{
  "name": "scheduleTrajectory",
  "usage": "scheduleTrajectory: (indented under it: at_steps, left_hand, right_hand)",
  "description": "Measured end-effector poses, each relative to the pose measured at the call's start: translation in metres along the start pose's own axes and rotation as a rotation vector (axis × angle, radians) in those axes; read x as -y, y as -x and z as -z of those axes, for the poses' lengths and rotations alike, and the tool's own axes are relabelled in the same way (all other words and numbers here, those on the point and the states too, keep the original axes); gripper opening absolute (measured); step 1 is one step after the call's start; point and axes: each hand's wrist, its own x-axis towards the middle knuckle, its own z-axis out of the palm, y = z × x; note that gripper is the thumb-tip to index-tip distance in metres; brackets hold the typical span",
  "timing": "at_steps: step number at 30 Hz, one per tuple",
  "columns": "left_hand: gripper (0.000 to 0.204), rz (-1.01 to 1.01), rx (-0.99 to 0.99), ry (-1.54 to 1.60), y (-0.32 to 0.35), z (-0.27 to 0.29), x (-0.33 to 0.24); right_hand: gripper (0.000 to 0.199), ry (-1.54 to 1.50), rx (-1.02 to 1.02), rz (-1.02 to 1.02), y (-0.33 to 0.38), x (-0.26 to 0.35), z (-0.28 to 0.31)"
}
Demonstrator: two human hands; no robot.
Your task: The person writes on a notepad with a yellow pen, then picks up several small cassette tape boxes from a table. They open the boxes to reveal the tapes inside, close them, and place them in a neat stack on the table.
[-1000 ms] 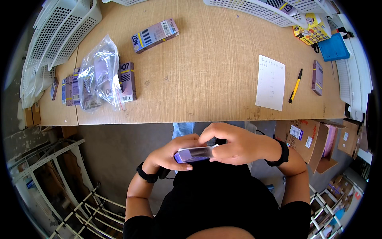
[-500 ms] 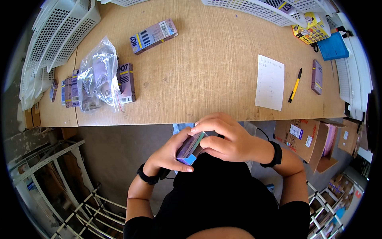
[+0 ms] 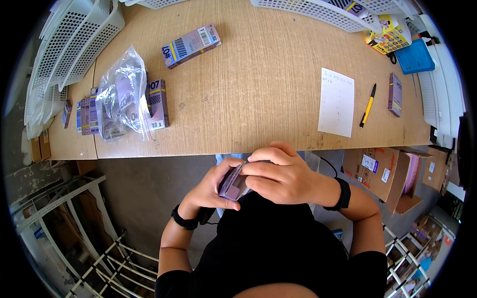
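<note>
Just off the table's near edge, in front of my body, I hold a small purple box (image 3: 231,191). My left hand (image 3: 211,187) is closed round its left side, the thumb along the near end and the fingers at the far end. My right hand (image 3: 285,175) bends over the box from the right, its fingertips pressed to the upper and right edges. Those fingers cover part of the box, so I cannot tell whether its flap is lifted. Both wrists carry black bands.
On the wooden table (image 3: 238,94) lie a purple box (image 3: 191,45), a clear plastic bag (image 3: 121,97) over several similar boxes, a written sheet (image 3: 337,102), a yellow-black pen (image 3: 368,106) and another purple box (image 3: 395,94). White baskets (image 3: 82,44) line the edges. Cardboard cartons (image 3: 375,171) stand lower right.
The box has turned in my hands: the blue end and green strip seen before no longer show, and a lavender face does. My right fingers have shifted slightly left over it.
</note>
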Motion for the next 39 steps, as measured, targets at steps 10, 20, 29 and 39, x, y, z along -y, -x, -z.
scheduleTrajectory:
  at_steps: [10, 20, 29, 39]
  left_hand:
    - [0.085, 0.024, 0.068, -0.072, -0.007, 0.0, -0.013]
    - [0.089, 0.16, 0.211, 0.402, 0.0, 0.002, -0.004]
    - [0.089, 0.229, 0.263, 0.538, -0.001, 0.003, -0.001]
    - [0.074, -0.163, -0.292, -0.448, -0.001, -0.003, -0.022]
  right_hand:
    - [0.012, -0.24, 0.302, -0.082, -0.002, -0.006, 0.015]
    - [0.016, -0.454, 0.149, -0.185, -0.021, -0.017, 0.049]
    - [0.01, -0.783, 0.031, -0.539, -0.025, -0.032, 0.047]
    - [0.024, -0.57, -0.002, -0.164, -0.008, -0.044, 0.055]
